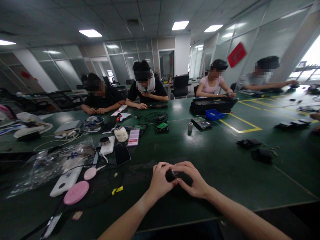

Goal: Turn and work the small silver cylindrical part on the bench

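Indoors | glossy green table, yellow tape | glass partitions | left fingers, right fingers curled round small dark object

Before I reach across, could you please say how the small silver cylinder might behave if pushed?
The silver cylinder stands upright and narrow, so it may tip. Once down, its round side would probably let it roll on the flat table.

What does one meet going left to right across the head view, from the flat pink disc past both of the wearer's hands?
Flat pink disc → dark phone-like slab → left hand → right hand → blue tray → black blocky object.
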Demonstrator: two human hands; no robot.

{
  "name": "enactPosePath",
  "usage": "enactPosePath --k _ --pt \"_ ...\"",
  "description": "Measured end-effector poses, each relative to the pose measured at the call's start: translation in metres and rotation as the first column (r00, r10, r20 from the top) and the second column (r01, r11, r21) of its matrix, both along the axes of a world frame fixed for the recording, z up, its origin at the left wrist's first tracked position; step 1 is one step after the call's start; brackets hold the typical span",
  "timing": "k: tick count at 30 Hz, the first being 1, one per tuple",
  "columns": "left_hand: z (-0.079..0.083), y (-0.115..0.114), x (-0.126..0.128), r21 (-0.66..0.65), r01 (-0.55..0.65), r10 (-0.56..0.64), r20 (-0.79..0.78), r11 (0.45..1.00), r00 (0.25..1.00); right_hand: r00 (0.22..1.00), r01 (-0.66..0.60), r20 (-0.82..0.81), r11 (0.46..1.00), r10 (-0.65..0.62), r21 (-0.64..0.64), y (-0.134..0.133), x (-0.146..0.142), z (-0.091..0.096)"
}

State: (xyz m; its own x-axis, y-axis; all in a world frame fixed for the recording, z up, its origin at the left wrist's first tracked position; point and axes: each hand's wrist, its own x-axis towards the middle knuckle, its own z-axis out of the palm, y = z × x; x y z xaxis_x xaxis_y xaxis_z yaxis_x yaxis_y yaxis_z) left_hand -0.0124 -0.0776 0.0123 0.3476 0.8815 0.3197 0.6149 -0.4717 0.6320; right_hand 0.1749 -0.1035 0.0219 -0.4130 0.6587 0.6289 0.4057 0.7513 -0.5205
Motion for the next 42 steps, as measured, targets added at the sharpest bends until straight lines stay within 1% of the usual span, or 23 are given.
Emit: enactPosePath --k 6,11,13,15,20,23,29,34,36,38,42 --pt "0.001 0.001 -0.001 0.009 -0.006 0.006 -0.032 1.000 0.999 0.999 0.045 -0.029 0.999 -0.045 0.009 0.002 0.000 -0.003" --pt "0.003 0.001 -0.001 0.029 0.007 -0.006 -0.039 1.000 0.999 0.986 0.154 -0.072 0.987 -0.150 0.041 0.004 0.002 -0.008" --pt "0.004 0.001 -0.001 0.050 0.004 -0.001 -0.048 0.999 0.999 0.983 0.172 -0.073 0.984 -0.168 0.051 0.004 0.002 -0.008" --pt "0.005 0.001 -0.001 0.070 -0.011 0.016 -0.069 0.997 0.997 0.989 0.144 -0.041 0.989 -0.142 0.039 0.004 0.002 -0.006" --pt "0.002 0.000 -0.002 0.094 -0.065 0.078 -0.143 0.994 0.987 0.994 0.030 0.110 0.998 -0.024 -0.053 0.001 0.001 0.000" --pt "-0.001 0.001 -0.003 0.097 -0.095 0.110 -0.169 0.991 0.979 0.986 0.001 0.169 0.997 0.012 -0.078 0.001 0.000 0.001" --pt "-0.004 0.001 -0.003 0.098 -0.094 0.111 -0.179 0.991 0.978 0.988 -0.012 0.152 0.997 0.023 -0.070 0.003 0.000 -0.001" --pt "-0.003 0.001 -0.002 0.086 -0.093 0.107 -0.174 0.992 0.979 0.989 -0.011 0.149 0.999 0.016 -0.037 0.005 0.000 -0.004" --pt "-0.002 0.000 -0.002 0.088 -0.095 0.110 -0.177 0.992 0.978 0.992 0.004 0.124 1.000 -0.003 -0.007 0.006 0.000 -0.006" --pt "0.000 -0.001 -0.001 0.089 -0.096 0.110 -0.176 0.991 0.978 0.996 0.049 0.073 0.998 -0.051 0.027 0.008 0.000 -0.008" --pt "0.001 -0.001 -0.001 0.091 -0.097 0.112 -0.168 0.991 0.979 0.975 0.220 -0.052 0.974 -0.217 0.049 0.017 0.006 -0.017"
